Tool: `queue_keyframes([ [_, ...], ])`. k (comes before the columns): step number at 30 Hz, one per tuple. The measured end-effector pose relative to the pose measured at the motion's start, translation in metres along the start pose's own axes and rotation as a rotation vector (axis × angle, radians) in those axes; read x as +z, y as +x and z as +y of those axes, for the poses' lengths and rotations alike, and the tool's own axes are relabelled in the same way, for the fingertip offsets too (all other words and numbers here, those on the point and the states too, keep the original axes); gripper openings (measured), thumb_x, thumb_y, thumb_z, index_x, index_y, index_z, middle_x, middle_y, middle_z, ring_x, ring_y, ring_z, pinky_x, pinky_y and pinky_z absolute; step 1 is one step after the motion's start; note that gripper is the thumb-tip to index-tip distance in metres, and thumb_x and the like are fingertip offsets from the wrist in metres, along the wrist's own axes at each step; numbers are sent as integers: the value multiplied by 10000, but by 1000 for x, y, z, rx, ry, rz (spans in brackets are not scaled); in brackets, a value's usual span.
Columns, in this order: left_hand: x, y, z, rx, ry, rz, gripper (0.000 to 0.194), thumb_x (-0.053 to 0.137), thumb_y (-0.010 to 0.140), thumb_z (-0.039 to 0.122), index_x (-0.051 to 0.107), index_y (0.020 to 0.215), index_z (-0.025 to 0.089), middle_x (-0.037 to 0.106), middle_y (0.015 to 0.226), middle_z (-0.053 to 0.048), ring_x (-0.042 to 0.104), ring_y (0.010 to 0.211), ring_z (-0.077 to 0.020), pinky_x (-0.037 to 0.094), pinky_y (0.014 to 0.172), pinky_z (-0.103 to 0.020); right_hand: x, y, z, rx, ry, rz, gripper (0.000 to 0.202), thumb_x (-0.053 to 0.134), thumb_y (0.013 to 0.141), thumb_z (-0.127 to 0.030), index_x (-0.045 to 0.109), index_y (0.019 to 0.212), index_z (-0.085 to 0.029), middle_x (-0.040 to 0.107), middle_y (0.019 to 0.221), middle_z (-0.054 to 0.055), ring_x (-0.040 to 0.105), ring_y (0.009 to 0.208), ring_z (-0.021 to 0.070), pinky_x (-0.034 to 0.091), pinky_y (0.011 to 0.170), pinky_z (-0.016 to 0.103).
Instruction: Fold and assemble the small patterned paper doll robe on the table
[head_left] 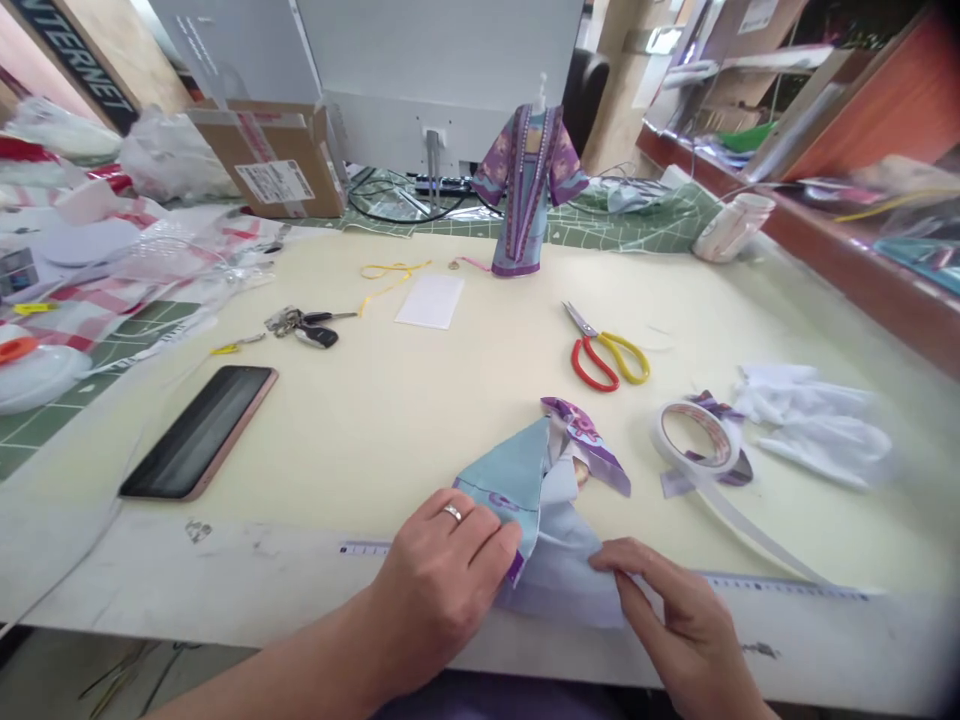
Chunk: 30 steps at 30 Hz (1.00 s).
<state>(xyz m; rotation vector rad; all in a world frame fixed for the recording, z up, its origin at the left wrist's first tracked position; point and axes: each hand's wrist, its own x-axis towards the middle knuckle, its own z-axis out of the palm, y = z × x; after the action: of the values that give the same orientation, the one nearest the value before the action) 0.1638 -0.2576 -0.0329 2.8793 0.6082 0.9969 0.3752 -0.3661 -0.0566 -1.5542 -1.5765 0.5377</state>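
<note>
A small piece of patterned cloth (517, 465), light blue with purple trim, is partly folded near the table's front edge. My left hand (454, 560), with a ring on one finger, closes on its left side; the fingertips are partly hidden. Between thumb and forefinger, my right hand (667, 605) pinches the pale lavender underside of the cloth at its right edge. A purple floral flap (589, 440) of the cloth stands up at the far end. Just to the right lies a roll of white double-sided tape (694, 440), its loose strip trailing toward the front edge.
Scissors (600, 345) with red and yellow handles lie beyond the cloth. A phone (202, 430), keys (311, 325) and a white card (430, 301) are farther left. Behind them stands a little robe on a bottle (525, 190). White gloves (821, 425) lie right; a cardboard box (270, 155) stands back left.
</note>
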Motion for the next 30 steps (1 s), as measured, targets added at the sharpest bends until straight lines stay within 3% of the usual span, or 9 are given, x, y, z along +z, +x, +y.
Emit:
queue_keyframes([
  [5, 5, 10, 20, -43, -67, 18, 136, 457, 836, 90, 575, 874, 144, 596, 649, -41, 534, 605, -162, 473, 605, -331, -15, -17, 9, 256, 63, 27, 189, 474, 882, -294, 648, 859, -224, 676, 909, 43, 653, 826, 186, 534, 629, 219],
  [9, 7, 19, 28, -49, -101, 44, 103, 471, 831, 115, 565, 843, 156, 573, 609, -30, 519, 568, -159, 458, 557, -320, -19, -12, 13, 167, -143, 120, 96, 554, 837, -279, 617, 807, -213, 650, 801, 38, 628, 724, 179, 528, 637, 261],
  [14, 16, 28, 37, -26, -123, 35, 147, 426, 838, 104, 560, 818, 162, 543, 580, -23, 498, 530, -158, 431, 533, -317, -23, -16, 4, 17, -359, 266, 167, 552, 827, -257, 634, 968, -223, 608, 1048, 106, 606, 931, 244, 518, 796, 370],
  [17, 27, 31, 45, 11, -106, 31, 131, 438, 823, 107, 555, 790, 158, 519, 572, -25, 472, 524, -165, 396, 513, -326, -22, -25, -13, 30, -136, 195, 175, 514, 855, -345, 624, 933, -234, 647, 893, 71, 636, 814, 207, 539, 682, 288],
  [21, 43, 32, 55, 89, -75, 22, 145, 443, 798, 97, 510, 691, 167, 473, 562, -19, 420, 502, -160, 330, 485, -330, -14, -28, -27, 254, 244, 74, 304, 509, 839, -476, 603, 944, -207, 674, 801, 56, 656, 696, 181, 549, 615, 235],
  [25, 54, 36, 63, 127, -98, 33, 190, 409, 813, 83, 467, 654, 169, 463, 571, -13, 418, 498, -149, 326, 494, -314, -2, -24, -26, 505, 432, 151, 267, 562, 804, -445, 601, 858, -187, 650, 740, 46, 634, 672, 168, 537, 610, 222],
  [30, 59, 35, 72, 67, -226, 40, 137, 449, 844, 158, 509, 721, 155, 539, 608, -23, 485, 547, -153, 413, 535, -302, 2, -25, -22, 658, 570, 271, 233, 601, 782, -419, 616, 833, -192, 636, 773, 42, 602, 738, 165, 516, 678, 225],
])
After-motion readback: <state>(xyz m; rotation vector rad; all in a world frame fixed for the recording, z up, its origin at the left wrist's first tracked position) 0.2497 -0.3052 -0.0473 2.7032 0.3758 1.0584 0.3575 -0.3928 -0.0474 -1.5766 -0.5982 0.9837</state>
